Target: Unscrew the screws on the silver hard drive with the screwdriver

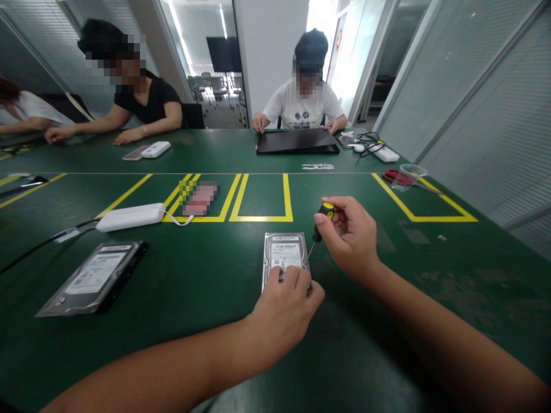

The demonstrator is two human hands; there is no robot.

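A silver hard drive [286, 246] with a white label lies flat on the green table in front of me. My left hand [288, 304] rests over its near end, fingers curled onto it and hiding that part. In my right hand [350, 235] is a screwdriver [317, 234] with a black and yellow handle, pinched between thumb and fingers. Its thin shaft slants down to the right edge of the drive; I cannot tell exactly what the tip touches. To the left sits a second hard drive [97, 275], apparently in a clear bag.
A white power bank [131, 217] with cables lies beyond the second drive, beside a pixelated phone [201, 199]. At right are red-handled scissors [398, 178] and a clear plastic cup [408, 175]. Across the table [193, 264], one person holds a black panel [297, 141]; others sit at left.
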